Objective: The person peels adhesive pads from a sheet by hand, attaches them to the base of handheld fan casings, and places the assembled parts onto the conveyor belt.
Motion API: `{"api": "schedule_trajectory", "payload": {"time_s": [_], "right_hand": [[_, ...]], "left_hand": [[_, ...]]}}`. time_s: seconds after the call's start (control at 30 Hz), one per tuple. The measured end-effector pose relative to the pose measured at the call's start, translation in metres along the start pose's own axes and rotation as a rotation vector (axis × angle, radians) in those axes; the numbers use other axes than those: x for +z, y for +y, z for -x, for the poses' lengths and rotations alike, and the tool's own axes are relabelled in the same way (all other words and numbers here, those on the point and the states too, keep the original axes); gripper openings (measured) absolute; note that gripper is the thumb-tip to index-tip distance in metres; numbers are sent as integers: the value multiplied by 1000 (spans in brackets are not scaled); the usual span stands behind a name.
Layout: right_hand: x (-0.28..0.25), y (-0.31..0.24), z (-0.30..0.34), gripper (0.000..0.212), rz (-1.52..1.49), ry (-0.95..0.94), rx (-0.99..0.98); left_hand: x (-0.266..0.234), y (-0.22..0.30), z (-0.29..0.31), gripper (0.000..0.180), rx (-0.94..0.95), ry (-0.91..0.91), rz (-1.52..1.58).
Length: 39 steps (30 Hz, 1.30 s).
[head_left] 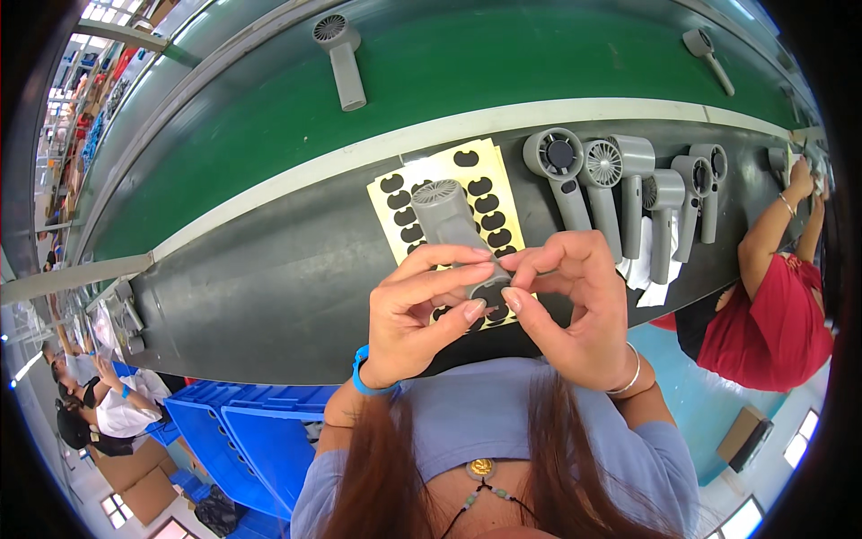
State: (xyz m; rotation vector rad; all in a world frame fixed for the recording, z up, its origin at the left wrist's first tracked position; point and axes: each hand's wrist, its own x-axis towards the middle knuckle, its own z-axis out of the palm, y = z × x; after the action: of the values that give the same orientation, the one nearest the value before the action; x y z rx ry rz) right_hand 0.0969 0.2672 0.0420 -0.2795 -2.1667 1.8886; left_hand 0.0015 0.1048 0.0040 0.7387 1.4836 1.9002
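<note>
As the left hand (406, 310) grips a fan (444, 219), the right hand (585, 310) alongside pinches a black sticker (489, 293), seemingly to align, then press.

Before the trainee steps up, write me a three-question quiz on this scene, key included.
1. True or false: a blue wristband circles the wrist of the left hand.
2. Multiple choice: the sheet beneath the held grey fan is:
A) red
B) yellow
C) blue
3. Fill in the blank: beyond the pale rail, two other fans lie on the ____ surface.

Key:
1. True
2. B
3. green
</note>
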Motion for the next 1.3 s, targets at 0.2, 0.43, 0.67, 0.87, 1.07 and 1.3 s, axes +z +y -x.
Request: {"api": "schedule_trajectory", "payload": {"time_s": [0.2, 0.43, 0.67, 0.87, 1.07, 1.3], "right_hand": [[4, 0, 3, 37, 174, 37, -74], [8, -7, 3, 34, 288, 120, -114], [9, 16, -26, 44, 212, -56, -81], [48, 39, -51, 48, 435, -420, -177], [48, 18, -84, 48, 514, -488, -341], [3, 59, -195, 46, 1308, -424, -675]], "left_hand": [[3, 0, 1, 34, 1, 15, -5], [1, 2, 4, 34, -2, 0, 25], [-18, 8, 10, 28, 51, 92, 107], [-27, 8, 7, 27, 144, 131, -76], [-46, 14, -10, 17, 258, 144, -61], [-147, -11, -98, 36, 353, 615, -755]]}}
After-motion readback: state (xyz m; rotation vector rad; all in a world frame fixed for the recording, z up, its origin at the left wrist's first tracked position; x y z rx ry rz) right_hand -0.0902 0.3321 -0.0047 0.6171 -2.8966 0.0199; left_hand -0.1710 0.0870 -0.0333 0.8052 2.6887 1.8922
